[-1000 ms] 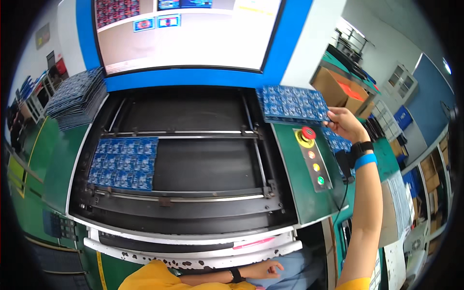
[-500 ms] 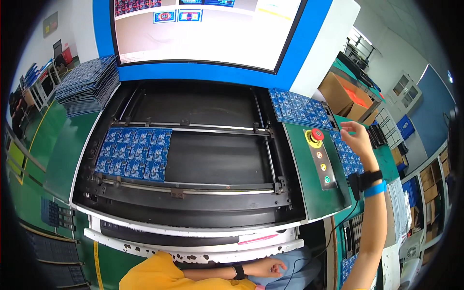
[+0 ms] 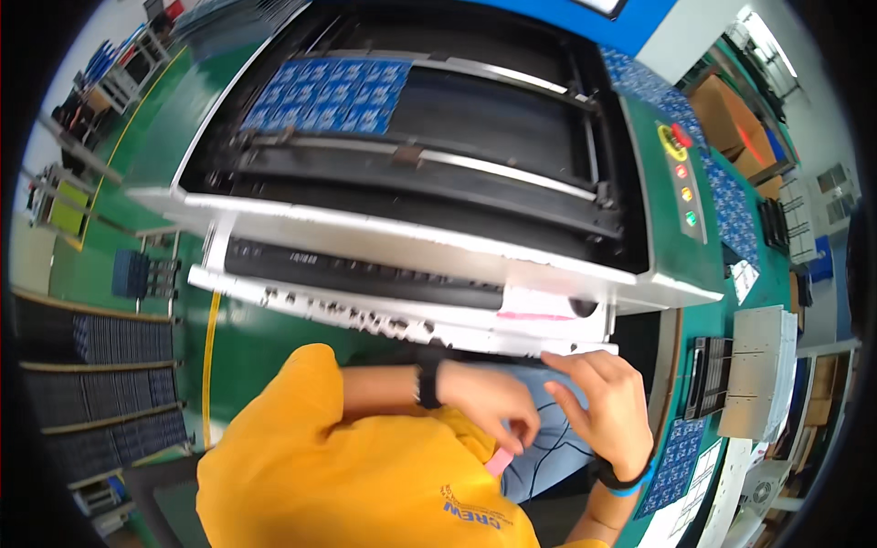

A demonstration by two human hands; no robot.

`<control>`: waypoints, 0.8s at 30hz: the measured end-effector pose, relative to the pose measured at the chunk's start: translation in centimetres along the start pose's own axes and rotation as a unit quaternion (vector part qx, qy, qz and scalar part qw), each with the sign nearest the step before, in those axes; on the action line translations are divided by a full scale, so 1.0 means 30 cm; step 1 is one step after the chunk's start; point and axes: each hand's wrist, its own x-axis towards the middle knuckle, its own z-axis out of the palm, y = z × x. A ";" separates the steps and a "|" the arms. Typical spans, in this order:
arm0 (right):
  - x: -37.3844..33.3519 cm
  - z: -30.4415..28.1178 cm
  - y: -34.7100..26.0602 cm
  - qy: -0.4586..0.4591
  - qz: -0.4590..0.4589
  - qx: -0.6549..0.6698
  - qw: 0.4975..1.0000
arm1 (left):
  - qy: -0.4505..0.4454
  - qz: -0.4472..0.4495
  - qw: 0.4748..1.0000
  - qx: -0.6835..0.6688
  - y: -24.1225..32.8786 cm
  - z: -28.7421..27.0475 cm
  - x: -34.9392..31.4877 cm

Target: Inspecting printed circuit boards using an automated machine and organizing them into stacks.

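My left hand [image 3: 489, 400] rests over my lap with its fingers curled down, next to a pink strip [image 3: 499, 461] at the hem of my yellow shirt. Whether anything is inside those fingers is hidden. My right hand [image 3: 607, 406] is raised near the right end of the white drawer front [image 3: 411, 327], thumb apart from the fingers and nothing in it. Ahead, a panel of blue circuit boards [image 3: 333, 96] lies between the rails at the left of the black machine bed [image 3: 493, 114]. Both wrists wear black bands.
A keyboard [image 3: 356, 274] sits in the drawer. On the right are a green control panel [image 3: 671, 201] with a red stop button [image 3: 681, 135], stacked blue board panels [image 3: 731, 205] and a black rack [image 3: 708, 374]. A thin dark cable crosses my lap.
My right hand has come down and left from beside the control panel to my lap. My view has tilted downward, and the left hand's fingers are curled by the pink strip.
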 end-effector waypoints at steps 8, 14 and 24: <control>-0.206 0.149 0.063 0.096 0.100 0.055 0.989 | 0.211 -0.184 0.802 0.527 0.114 -0.169 -0.296; -0.403 0.136 0.096 0.158 0.199 0.103 0.961 | 0.251 -0.297 0.688 0.613 0.117 -0.048 -0.575; -0.526 0.162 0.106 0.195 0.212 0.125 0.949 | 0.346 -0.390 0.600 0.606 0.118 -0.018 -0.781</control>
